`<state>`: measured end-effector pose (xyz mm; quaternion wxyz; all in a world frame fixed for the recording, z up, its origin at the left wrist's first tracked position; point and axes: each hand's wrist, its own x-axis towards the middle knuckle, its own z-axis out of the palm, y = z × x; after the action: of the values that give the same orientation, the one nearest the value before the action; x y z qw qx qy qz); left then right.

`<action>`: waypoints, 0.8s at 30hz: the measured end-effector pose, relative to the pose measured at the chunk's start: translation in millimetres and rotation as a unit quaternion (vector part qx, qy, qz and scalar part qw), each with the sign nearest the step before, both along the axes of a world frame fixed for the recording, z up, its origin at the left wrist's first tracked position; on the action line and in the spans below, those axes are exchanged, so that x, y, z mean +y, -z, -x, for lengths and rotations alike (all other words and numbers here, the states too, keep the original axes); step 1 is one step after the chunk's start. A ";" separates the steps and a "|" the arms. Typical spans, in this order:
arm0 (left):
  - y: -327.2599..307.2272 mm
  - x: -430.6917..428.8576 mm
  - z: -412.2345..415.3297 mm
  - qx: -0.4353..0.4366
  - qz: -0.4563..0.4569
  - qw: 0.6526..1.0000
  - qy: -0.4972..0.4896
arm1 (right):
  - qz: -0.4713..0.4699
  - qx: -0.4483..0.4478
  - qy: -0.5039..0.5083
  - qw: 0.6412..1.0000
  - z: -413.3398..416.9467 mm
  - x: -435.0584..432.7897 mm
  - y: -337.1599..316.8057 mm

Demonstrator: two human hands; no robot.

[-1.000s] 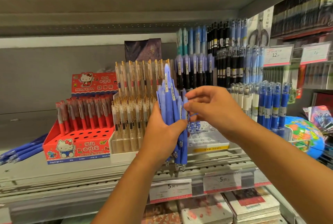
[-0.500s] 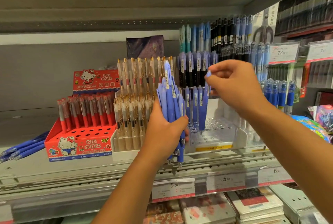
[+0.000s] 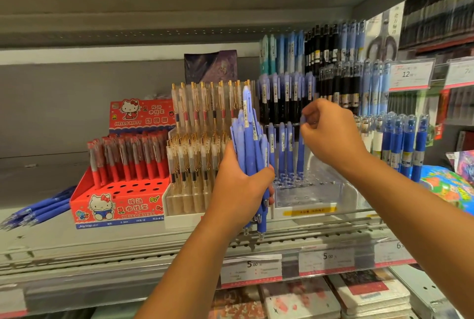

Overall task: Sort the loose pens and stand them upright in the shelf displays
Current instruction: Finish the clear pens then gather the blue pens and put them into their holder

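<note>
My left hand grips a bundle of several blue pens, held upright in front of the shelf. My right hand pinches the top of a single blue pen, which stands with its tip in the clear perforated display tray. Three more blue pens stand in that tray just left of it. More loose blue pens lie flat on the shelf at the far left.
A red Hello Kitty box holds red pens at the left. Beside it stands a white rack of clear gold-clip pens. Tiered dark and blue pens fill the back right. Price tags line the shelf edge, with notebooks below.
My right hand took one blue pen from the bundle, carried it up and right, then lowered it into the clear tray. The left hand kept the bundle still.
</note>
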<state>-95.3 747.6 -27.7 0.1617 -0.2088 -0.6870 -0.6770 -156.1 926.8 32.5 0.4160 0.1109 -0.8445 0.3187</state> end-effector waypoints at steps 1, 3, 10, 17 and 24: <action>-0.1 0.0 -0.1 -0.001 -0.001 1.000 0.000 | -0.013 -0.017 0.002 1.000 2.0 -0.5 2.8; -0.1 -0.1 -0.4 -0.002 0.000 1.000 -0.001 | -0.029 -0.032 0.002 0.999 4.7 -1.0 7.4; 0.5 -0.9 0.2 0.001 -0.005 1.000 0.002 | -0.051 -0.056 0.001 0.997 4.4 1.0 5.2; -0.2 -1.0 -0.7 0.001 0.003 1.000 -0.002 | -0.063 -0.013 0.013 0.998 -13.5 -9.1 16.4; -2.2 -0.2 -2.0 0.001 0.005 1.000 -0.004 | 0.181 -0.160 -0.298 0.923 -55.2 -34.7 14.7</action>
<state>-93.4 747.4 -25.5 0.1641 -0.2076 -0.6912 -0.6724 -101.0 892.1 17.8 0.1741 0.2283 -0.7556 0.5888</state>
